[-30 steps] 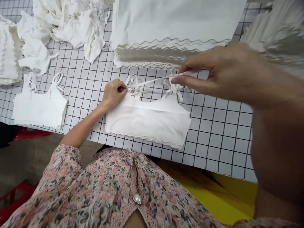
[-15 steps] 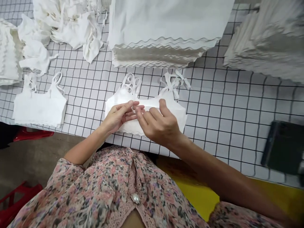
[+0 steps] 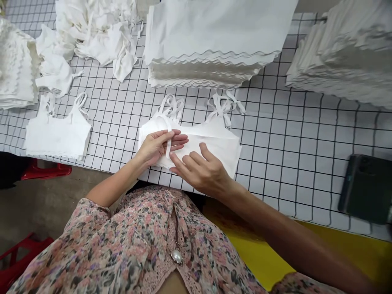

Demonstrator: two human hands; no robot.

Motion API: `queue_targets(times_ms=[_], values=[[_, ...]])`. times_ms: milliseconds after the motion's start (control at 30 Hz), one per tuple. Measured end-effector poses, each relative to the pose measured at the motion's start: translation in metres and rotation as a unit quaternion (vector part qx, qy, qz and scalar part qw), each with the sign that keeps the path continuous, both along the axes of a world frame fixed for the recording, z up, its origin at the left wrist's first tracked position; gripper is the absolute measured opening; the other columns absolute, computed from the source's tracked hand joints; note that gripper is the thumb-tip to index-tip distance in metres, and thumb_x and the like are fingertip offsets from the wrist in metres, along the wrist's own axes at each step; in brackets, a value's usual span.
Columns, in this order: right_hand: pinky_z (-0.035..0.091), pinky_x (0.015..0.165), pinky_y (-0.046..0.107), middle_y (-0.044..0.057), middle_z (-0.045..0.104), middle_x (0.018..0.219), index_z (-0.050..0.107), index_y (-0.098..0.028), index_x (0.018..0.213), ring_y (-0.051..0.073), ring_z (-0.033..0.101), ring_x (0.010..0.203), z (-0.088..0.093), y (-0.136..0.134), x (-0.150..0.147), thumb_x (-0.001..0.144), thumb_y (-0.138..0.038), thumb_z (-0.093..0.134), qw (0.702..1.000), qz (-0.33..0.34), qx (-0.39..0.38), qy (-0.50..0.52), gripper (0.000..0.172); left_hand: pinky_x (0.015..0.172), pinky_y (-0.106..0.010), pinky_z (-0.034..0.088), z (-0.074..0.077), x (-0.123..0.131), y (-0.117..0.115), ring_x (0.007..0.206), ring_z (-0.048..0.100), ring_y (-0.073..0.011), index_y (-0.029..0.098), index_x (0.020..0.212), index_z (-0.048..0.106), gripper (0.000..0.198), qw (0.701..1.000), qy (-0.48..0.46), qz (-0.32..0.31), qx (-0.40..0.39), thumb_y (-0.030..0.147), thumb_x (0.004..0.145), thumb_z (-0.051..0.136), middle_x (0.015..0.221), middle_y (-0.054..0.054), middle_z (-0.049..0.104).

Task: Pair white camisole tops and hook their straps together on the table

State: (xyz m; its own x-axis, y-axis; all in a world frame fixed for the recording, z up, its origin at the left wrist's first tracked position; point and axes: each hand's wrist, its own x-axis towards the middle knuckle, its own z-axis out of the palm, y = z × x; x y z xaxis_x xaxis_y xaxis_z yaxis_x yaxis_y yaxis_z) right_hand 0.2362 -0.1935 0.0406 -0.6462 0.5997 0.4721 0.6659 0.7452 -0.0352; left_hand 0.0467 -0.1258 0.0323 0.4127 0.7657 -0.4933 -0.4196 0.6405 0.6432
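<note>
Several white camisole bra tops lie in a flat pile point(image 3: 211, 145) in front of me, their thin straps point(image 3: 222, 107) bunched at the top. My left hand point(image 3: 157, 146) is over the left half of the pile, palm turned up, and pinches a narrow white strap point(image 3: 169, 141) between thumb and fingers. The strap hangs down across the palm in a loop. Close to its lower end is the index fingertip of my right hand point(image 3: 203, 169); the thumb stands apart and the other fingers are loosely bent. Whether that fingertip touches the strap is hard to see.
Beyond the pile sits a tall stack of white wavy-edged fabric point(image 3: 211, 69), with another stack point(image 3: 343, 61) at right. Crumpled white garments point(image 3: 98, 36) and a smaller pile of tops point(image 3: 58, 132) are at left. A dark phone point(image 3: 366, 188) lies on the checked tablecloth point(image 3: 275, 163).
My right hand has moved down and a little left, away from my left fingers. The strap now shows as a loop hanging over my left palm.
</note>
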Motion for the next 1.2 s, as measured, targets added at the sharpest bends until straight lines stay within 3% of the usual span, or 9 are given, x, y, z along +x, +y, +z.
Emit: queue_targets(times_ms=[100, 200, 300, 400, 500, 633, 767, 1067, 1200], values=[[0.058, 0.073, 0.036, 0.006, 0.073, 0.08, 0.078, -0.014, 0.123, 0.018, 0.063, 0.069, -0.002, 0.016, 0.007, 0.107, -0.043, 0.059, 0.973, -0.064, -0.158, 0.157, 0.037, 0.107, -0.045, 0.063, 0.003, -0.003, 0.003, 0.123, 0.076, -0.0284, 0.018, 0.099, 0.084, 0.02, 0.999, -0.002, -0.026, 0.02, 0.034, 0.088, 0.086, 0.123, -0.01, 0.082], [0.055, 0.064, 0.032, 0.003, 0.072, 0.076, 0.079, -0.017, 0.117, 0.015, 0.062, 0.063, -0.006, 0.046, 0.006, 0.1, -0.051, 0.068, 0.864, -0.112, -0.375, 0.316, 0.04, 0.099, -0.043, 0.066, 0.007, -0.005, 0.008, 0.121, 0.075, -0.0272, 0.021, 0.102, 0.084, 0.022, 0.998, 0.006, -0.049, 0.027, 0.036, 0.086, 0.089, 0.127, -0.009, 0.08], [0.052, 0.056, 0.031, 0.001, 0.068, 0.068, 0.08, -0.017, 0.092, 0.013, 0.059, 0.057, -0.01, 0.072, 0.002, 0.083, -0.059, 0.084, 0.736, -0.051, -0.561, 0.376, 0.043, 0.093, -0.04, 0.067, 0.009, -0.005, 0.017, 0.105, 0.077, -0.0223, 0.02, 0.106, 0.084, 0.026, 0.997, 0.026, -0.056, 0.038, 0.038, 0.087, 0.088, 0.119, -0.009, 0.082], [0.05, 0.052, 0.029, 0.002, 0.066, 0.066, 0.078, -0.017, 0.073, 0.011, 0.057, 0.054, -0.008, 0.079, 0.002, 0.077, -0.051, 0.09, 0.677, 0.007, -0.645, 0.356, 0.037, 0.103, -0.042, 0.064, 0.009, -0.008, 0.029, 0.119, 0.075, -0.0248, 0.02, 0.107, 0.082, 0.028, 0.995, 0.059, -0.056, 0.063, 0.04, 0.089, 0.086, 0.128, -0.009, 0.079], [0.052, 0.055, 0.027, 0.003, 0.069, 0.074, 0.082, -0.018, 0.075, 0.01, 0.059, 0.059, -0.001, 0.074, 0.008, 0.073, -0.045, 0.093, 0.659, 0.017, -0.671, 0.34, 0.029, 0.115, -0.049, 0.057, 0.009, -0.012, 0.045, 0.138, 0.067, -0.0302, 0.022, 0.113, 0.08, 0.033, 0.988, 0.099, -0.066, 0.094, 0.049, 0.093, 0.08, 0.136, -0.007, 0.077], [0.054, 0.054, 0.027, 0.003, 0.069, 0.078, 0.077, -0.017, 0.079, 0.01, 0.061, 0.059, 0.001, 0.074, 0.008, 0.071, -0.051, 0.095, 0.612, -0.041, -0.674, 0.411, 0.04, 0.116, -0.056, 0.056, 0.003, -0.01, 0.065, 0.139, 0.067, -0.0334, 0.023, 0.121, 0.077, 0.045, 0.979, 0.12, -0.083, 0.141, 0.06, 0.095, 0.074, 0.132, -0.008, 0.077], [0.049, 0.045, 0.026, 0.0, 0.067, 0.075, 0.074, -0.018, 0.097, 0.01, 0.057, 0.054, -0.01, 0.09, -0.008, 0.064, -0.048, 0.101, 0.626, -0.123, -0.592, 0.493, 0.053, 0.113, -0.055, 0.059, -0.006, -0.007, 0.073, 0.138, 0.068, -0.034, 0.023, 0.12, 0.078, 0.046, 0.966, 0.141, -0.083, 0.201, 0.062, 0.096, 0.072, 0.13, -0.009, 0.076], [0.05, 0.047, 0.026, 0.003, 0.066, 0.078, 0.077, -0.015, 0.075, 0.008, 0.059, 0.056, -0.012, 0.093, -0.021, 0.071, -0.047, 0.093, 0.625, -0.034, -0.661, 0.413, 0.036, 0.11, -0.051, 0.06, -0.015, -0.011, 0.083, 0.128, 0.073, -0.0273, 0.022, 0.113, 0.08, 0.039, 0.948, 0.158, -0.067, 0.268, 0.058, 0.1, 0.071, 0.127, -0.007, 0.077], [0.05, 0.049, 0.026, 0.0, 0.064, 0.078, 0.073, -0.019, 0.09, 0.009, 0.056, 0.057, -0.01, 0.091, -0.022, 0.07, -0.052, 0.095, 0.647, -0.103, -0.596, 0.464, 0.044, 0.104, -0.048, 0.062, -0.008, -0.009, 0.087, 0.127, 0.073, -0.0265, 0.024, 0.112, 0.08, 0.037, 0.95, 0.164, -0.055, 0.259, 0.057, 0.099, 0.07, 0.127, -0.005, 0.077]])
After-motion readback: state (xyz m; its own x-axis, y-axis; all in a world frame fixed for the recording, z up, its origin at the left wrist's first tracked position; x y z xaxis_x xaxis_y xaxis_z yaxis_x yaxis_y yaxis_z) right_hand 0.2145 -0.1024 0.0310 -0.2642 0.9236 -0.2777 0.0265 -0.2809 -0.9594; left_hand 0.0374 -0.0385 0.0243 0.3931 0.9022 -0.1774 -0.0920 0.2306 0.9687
